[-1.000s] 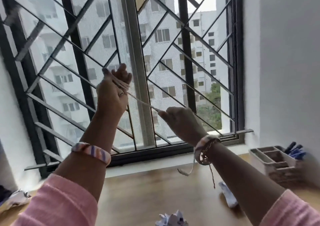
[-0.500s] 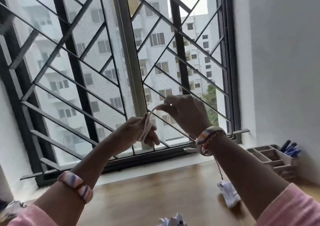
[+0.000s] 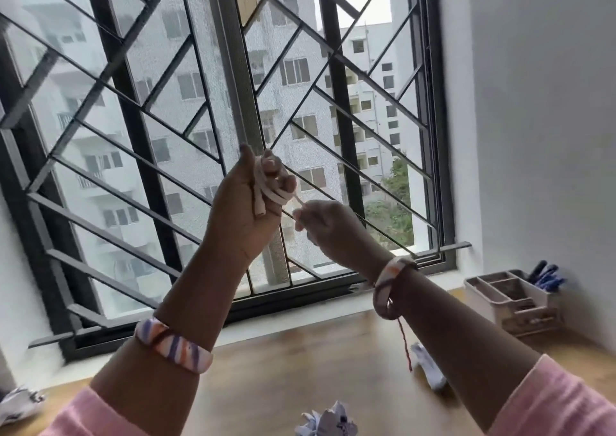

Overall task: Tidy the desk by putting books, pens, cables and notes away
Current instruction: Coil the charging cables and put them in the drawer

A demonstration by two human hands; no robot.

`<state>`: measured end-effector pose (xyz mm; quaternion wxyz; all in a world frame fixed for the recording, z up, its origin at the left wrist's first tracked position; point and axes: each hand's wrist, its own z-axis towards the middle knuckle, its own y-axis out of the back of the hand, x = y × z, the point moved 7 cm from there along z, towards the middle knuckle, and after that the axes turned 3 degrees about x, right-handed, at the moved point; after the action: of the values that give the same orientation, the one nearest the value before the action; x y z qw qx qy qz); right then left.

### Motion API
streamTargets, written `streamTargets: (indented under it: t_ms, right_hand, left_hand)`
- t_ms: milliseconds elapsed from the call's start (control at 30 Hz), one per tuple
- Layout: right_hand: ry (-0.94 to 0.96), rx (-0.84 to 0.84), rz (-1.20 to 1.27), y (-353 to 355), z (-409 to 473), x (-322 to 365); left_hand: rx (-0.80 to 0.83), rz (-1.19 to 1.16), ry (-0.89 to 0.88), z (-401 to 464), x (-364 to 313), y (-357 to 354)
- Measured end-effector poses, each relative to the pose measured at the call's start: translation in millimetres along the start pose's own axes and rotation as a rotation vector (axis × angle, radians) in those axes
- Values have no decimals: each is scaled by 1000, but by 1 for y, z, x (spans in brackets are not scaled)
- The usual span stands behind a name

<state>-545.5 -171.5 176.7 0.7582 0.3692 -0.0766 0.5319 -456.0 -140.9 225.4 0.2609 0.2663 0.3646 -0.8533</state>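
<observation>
Cable (image 3: pixel 271 187), flat and white, is coiled in several loops round the fingers of the left hand (image 3: pixel 248 207), which is raised before the window (image 3: pixel 233 102) with its thumb up and fingers curled round the coil. One short end hangs down across the palm. The right hand (image 3: pixel 325 223), just right of the left and a little lower, pinches the free length of the cable between thumb and fingertips; the stretch between the two hands is short. Both hands are held well above the desk (image 3: pixel 300 369).

No writing, brand or label can be read anywhere; the frame is blurred with motion.

Counted: one cable, two hands, two striped bands, one on each wrist. A red thread (image 3: pixel 405 345) dangles from the right wrist. Three crumpled papers lie on the desk: one at the near left edge (image 3: pixel 18 404), one at the near middle (image 3: pixel 328 422), one under the right forearm (image 3: pixel 430 367). One organiser (image 3: pixel 510 299) stands at the far right of the desk against the wall, with several compartments. Dark and blue pens (image 3: pixel 546 277) stick up from its far side; their number cannot be told. Behind the window's black grille (image 3: pixel 133 128) pale apartment blocks show. Pink sleeves cover both arms at the near edge.
</observation>
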Motion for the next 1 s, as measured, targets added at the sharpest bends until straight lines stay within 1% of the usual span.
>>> streamTargets:
  t_ms: [33,133,167,233,267,300,333,367,400,433,467,500,533,600,633,667,700,767,867,900,933,967,1000]
  right_hand:
    - [-39,82,45,-6,-3,-5]
    - [-144,355,80,-25,-18,-16]
    - [-158,407,54,-28,-23,-17]
    - [-152,445,27,-27,-26,-13]
    - [-144,444,22,-25,-25,-9]
    - [-132,435,5,-21,-23,-3]
    - [-111,420,-29,-16,-21,2]
    - [-87,394,-87,-9,-18,6]
    - [-59,354,-159,-1,-15,9]
    - [-28,300,-233,8,-12,10]
    - [4,238,-295,17,-10,12]
    - [30,178,-339,26,-7,13]
    - [49,134,-365,33,-6,13]
    - [82,73,-388,41,-3,12]
    - [94,43,-376,45,-1,11]
    - [96,16,-348,49,-1,10]
    - [93,-7,-309,52,0,8]
    - [75,-55,-230,55,0,2]
    - [48,-114,-149,50,-2,-8]
    - [48,-111,-126,44,-4,-10]
    - [44,-97,-111,36,-7,-10]
    - [40,-71,-93,26,-11,-9]
    - [30,-40,-77,16,-15,-7]
  left_hand:
    - [-69,82,-81,3,-8,6]
    - [-246,521,-372,7,-41,16]
    - [-288,684,-451,8,-50,19]
    - [-350,1088,-601,9,-63,25]
    - [-328,1315,-669,8,-63,24]
    - [-268,1547,-732,6,-58,24]
    - [-172,1767,-770,4,-48,24]
    - [-84,1961,-752,2,-38,25]
    - [-22,2088,-699,0,-29,29]
    - [20,2131,-626,-2,-24,35]
    - [60,2107,-527,-1,-21,43]
    - [101,2037,-373,0,-15,50]
    - [138,1923,-138,2,-6,61]
    - [183,1529,348,-7,23,74]
    - [190,1309,538,-17,35,77]
    - [209,1125,677,-27,46,77]
    - [247,977,766,-37,53,74]
    - [366,699,820,-49,59,63]
    - [526,220,773,-51,53,43]
    - [567,108,730,-49,49,36]
    - [584,45,666,-46,44,29]
    - [566,25,584,-41,39,24]
    - [506,36,487,-35,33,22]
